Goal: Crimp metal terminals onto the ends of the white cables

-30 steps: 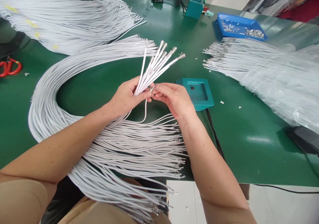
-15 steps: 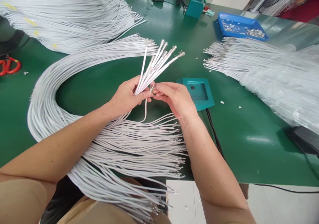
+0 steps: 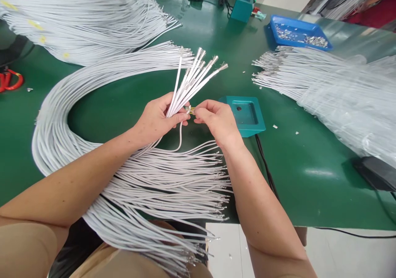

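Observation:
My left hand is closed around a small bunch of white cables, whose stripped ends fan up and to the right. Between its thumb and fingertips it also pinches the end of one cable, which loops down below. Thin yellowish inner wires come out of that end. The fingertips of my right hand are pinched on these wires, just right of the left thumb. Below both hands a large bundle of white cables spreads across the green table.
A teal box with a recessed top stands right of my hands. Further off are a blue tray of small metal parts, another cable bundle under clear plastic, a cable pile and red-handled scissors.
My right hand has shifted slightly right, away from the left thumb, and yellowish wires now show between the two hands. The left hand has kept its grip.

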Demonstrator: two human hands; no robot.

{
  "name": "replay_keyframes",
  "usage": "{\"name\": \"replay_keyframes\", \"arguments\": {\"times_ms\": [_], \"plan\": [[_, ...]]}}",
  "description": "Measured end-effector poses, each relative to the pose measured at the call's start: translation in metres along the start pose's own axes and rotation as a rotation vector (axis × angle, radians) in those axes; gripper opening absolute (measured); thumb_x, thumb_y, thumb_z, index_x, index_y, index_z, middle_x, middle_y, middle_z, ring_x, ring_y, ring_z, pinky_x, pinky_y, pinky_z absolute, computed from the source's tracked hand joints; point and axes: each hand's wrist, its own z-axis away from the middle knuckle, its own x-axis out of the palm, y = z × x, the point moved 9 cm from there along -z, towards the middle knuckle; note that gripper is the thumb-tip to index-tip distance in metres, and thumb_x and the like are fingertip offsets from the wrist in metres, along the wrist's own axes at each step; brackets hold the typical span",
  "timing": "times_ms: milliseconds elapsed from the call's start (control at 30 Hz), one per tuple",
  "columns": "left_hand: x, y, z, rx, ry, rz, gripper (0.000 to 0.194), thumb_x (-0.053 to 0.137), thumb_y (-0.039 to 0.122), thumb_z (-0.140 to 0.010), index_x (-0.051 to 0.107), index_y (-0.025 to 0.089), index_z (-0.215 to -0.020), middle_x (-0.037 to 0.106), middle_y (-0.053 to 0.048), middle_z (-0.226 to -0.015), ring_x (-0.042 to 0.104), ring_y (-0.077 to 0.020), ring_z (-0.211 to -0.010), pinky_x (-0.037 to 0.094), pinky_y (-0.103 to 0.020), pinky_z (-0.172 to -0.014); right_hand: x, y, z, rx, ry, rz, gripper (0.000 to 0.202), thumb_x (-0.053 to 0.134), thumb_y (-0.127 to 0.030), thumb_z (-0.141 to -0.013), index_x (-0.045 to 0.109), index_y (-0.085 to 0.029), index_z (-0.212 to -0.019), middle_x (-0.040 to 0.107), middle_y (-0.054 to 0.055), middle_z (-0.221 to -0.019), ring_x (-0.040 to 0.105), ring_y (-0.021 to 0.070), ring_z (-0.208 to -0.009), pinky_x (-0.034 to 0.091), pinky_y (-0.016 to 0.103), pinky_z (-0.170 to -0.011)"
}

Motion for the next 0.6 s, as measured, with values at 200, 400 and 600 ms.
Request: {"name": "replay_keyframes", "arguments": {"times_ms": [200,400,600], "plan": [[0.0,-0.002,-0.002,0.03,-0.012,-0.014,0.03,0.075,0.03,-0.077,0.069,0.017,-0.104,0.072,-0.002,-0.083,0.07,-0.0165,-0.068,0.053,-0.023,-0.056,0.003,-0.01,0.001,-0.093,-0.043,-0.072,0.023,0.058,-0.039,-0.085,0.07,-0.02,-0.089,0.069,0.0,-0.088,0.062,0.0134,-0.084,0.053,0.029,-0.081],[0.002,-0.003,-0.002,0.047,-0.051,-0.007,0.029,0.076,0.034,-0.078,0.073,0.018,-0.101,0.075,-0.004,-0.089,0.071,-0.0165,-0.07,0.056,-0.025,-0.064,0.01,-0.005,-0.001,-0.124,-0.108,0.019,0.044,0.057,-0.057,-0.088,0.069,-0.018,-0.074,0.07,0.003,-0.077,0.064,0.0166,-0.08,0.051,0.031,-0.082],[-0.002,0.003,-0.002,0.03,-0.054,-0.056,0.025,0.077,0.031,-0.076,0.074,0.017,-0.097,0.074,-0.001,-0.077,0.068,-0.0154,-0.068,0.055,-0.027,-0.069,0.007,-0.009,0.002,-0.102,-0.08,0.184,0.031,0.065,-0.044,-0.085,0.072,-0.017,-0.073,0.071,0.001,-0.075,0.063,0.015,-0.077,0.047,0.028,-0.075]]}}
